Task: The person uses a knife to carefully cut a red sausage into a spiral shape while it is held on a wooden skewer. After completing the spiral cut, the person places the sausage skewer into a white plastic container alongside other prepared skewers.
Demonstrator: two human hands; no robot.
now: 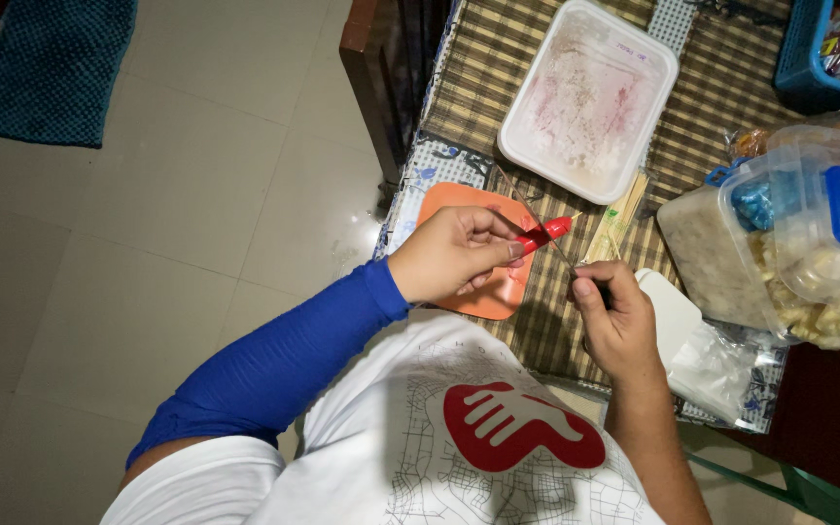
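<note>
Head view, looking down at table edge.

Left hand (454,255): fingers curled narrow, thumb and fingertips pinching 1 small red sausage piece (546,233), held just above the orange plate (459,209). Blue sleeve covers this forearm.

Right hand (616,326): fingers closed around the lower end of 1 thin bamboo skewer (540,222); the stick runs up and left, passing through or along the red piece. Cannot tell which from this view.

Handling judgement: the red piece looks light, soft and somewhat slick, likely to slip or split if squeezed hard; best held by its sides near the middle, clear of the skewer point. The skewer looks stiff but thin, liable to snap if bent; a grip low on the shaft suits it.

Just beyond the hands: a bundle of spare skewers (619,216) lying on the striped mat (707,107).

Further right: clear lidded tubs with blue clips (809,233), pale food inside.

Farthest: 1 empty white tray (587,97) with reddish smears; blue basket (804,53) at the corner.
</note>
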